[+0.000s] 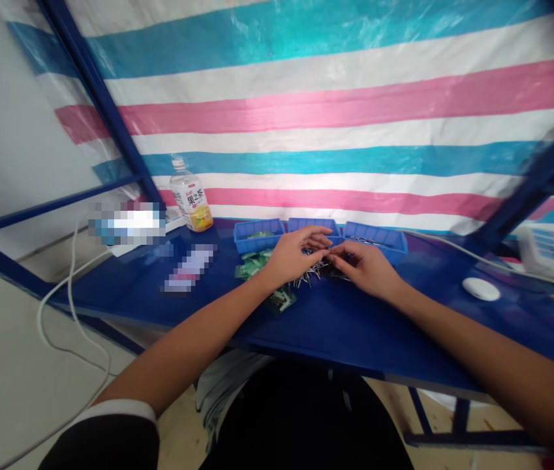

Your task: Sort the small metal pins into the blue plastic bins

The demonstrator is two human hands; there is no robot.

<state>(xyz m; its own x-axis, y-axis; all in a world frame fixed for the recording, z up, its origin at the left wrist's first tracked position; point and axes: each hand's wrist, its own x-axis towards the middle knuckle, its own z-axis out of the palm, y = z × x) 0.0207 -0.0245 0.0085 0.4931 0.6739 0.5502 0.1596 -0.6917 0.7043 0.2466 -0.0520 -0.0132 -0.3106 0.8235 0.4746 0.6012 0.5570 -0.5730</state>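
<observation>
My left hand (299,253) is over a pile of thin metal pieces (308,275), its upper fingers stretched out and its thumb and a fingertip near my right hand. My right hand (367,266) has thumb and fingers pinched together at the pile's right side; whatever is between them is too small to make out. Behind the hands stand a left blue bin (242,243), a middle blue bin (313,224) and a right blue bin (399,245). Green packets (250,266) lie left of the pile, and a clear packet (282,300) lies in front.
A drink bottle (192,199) stands at the back left of the blue table (350,339). A white oval object (481,289) lies on the right, near a white cable (457,247). Blue metal posts and a striped sheet (306,114) rise around the table.
</observation>
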